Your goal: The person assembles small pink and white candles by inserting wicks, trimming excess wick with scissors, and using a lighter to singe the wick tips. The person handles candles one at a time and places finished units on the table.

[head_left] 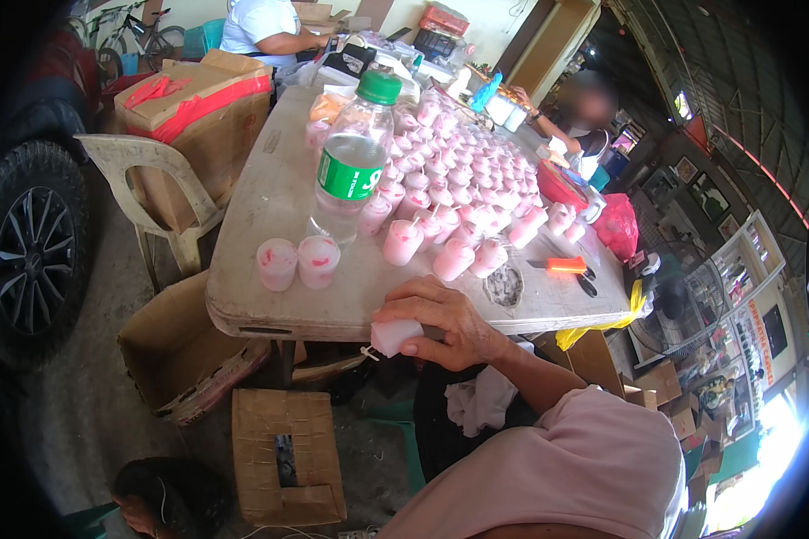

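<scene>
My right hand (445, 323) is closed round a small pale pink candle (395, 338) just off the table's front edge. The candle is tilted, its white wick pointing down and left. My left hand is out of view. On the worn table (243, 225), two pink candles with red marks (277, 266) stand at the front left. Many more pink candles (458, 171) crowd the middle and far part, several with wicks up. A clear plastic bottle (346, 171) with green cap and label rises at their left. Right of them lies an orange tool (566, 265).
A plastic chair (157, 180) and a taped carton (198, 99) stand left of the table. Below are an open box (184, 350) and a cardboard piece (288, 458). A fan (688, 292) stands right. Two people (261, 31) are at the far side.
</scene>
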A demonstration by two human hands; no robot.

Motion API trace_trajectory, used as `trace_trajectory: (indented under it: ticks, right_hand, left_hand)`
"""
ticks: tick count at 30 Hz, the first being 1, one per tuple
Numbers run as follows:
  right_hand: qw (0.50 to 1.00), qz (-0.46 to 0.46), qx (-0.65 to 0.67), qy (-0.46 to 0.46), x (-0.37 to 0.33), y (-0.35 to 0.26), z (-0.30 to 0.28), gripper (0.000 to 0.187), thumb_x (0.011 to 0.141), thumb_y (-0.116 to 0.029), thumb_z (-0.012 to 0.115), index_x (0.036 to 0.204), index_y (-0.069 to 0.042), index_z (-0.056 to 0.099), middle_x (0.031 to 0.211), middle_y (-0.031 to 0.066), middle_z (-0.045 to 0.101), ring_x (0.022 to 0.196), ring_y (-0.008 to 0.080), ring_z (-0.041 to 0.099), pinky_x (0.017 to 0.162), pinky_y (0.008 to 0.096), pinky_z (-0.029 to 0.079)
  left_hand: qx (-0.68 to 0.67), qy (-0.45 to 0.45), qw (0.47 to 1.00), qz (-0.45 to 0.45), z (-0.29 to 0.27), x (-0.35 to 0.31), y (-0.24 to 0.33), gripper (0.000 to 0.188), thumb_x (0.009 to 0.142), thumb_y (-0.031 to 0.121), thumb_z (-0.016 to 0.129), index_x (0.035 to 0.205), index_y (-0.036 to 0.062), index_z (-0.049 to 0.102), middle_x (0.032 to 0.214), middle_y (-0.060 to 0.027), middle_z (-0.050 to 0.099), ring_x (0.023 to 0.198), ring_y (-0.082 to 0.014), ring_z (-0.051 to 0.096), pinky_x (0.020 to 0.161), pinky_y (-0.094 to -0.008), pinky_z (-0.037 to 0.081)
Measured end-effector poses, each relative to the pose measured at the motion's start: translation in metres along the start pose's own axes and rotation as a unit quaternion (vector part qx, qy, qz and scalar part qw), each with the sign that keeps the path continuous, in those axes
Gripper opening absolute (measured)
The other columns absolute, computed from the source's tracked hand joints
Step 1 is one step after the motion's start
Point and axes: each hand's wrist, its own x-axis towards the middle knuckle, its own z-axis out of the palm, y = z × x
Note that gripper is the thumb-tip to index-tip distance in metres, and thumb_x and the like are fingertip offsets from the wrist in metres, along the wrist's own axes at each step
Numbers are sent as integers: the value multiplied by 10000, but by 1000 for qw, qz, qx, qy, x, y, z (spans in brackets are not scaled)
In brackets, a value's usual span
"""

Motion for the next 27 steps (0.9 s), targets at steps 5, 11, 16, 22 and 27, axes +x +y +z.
trace_trajectory:
  ticks: [5,11,16,22,27]
  right_hand:
    - [1000,-2,-1,1,0,-1,0,486,728,-134,751,1198,-122,625,1146,98,592,1033,293,573,887,400,425]
    - [1000,-1,3,1,0,0,0,484,730,-136,751,1197,-120,625,1151,99,592,1037,295,573,894,404,424]
    - [1000,5,-1,-1,-1,0,0,469,745,-163,741,1197,-119,624,1149,100,593,1046,300,572,899,407,422]
    - [1000,7,8,-7,0,-1,-2,456,756,-180,736,1195,-118,625,1147,105,593,1048,304,571,900,415,420]
    - [1000,5,11,-7,0,-1,-2,463,750,-166,745,1194,-115,626,1148,106,592,1052,305,569,904,421,421]
  left_hand:
    - [43,35,998,28,12,7,-8,234,950,259,439,1109,87,460,735,-191,678,666,-369,685,552,-480,557]
    - [42,23,999,24,9,7,-6,213,953,256,436,1078,86,468,726,-183,677,650,-357,685,543,-469,557]
    - [75,49,995,33,-9,-8,4,188,951,236,434,1043,82,493,733,-171,682,648,-344,687,542,-461,558]
    - [5,2,1000,29,-9,-3,5,344,938,192,397,1256,107,497,808,-193,689,733,-377,684,637,-484,556]
    - [-80,42,996,25,5,-3,-3,379,927,203,396,1283,123,496,880,-232,682,837,-432,659,738,-522,523]
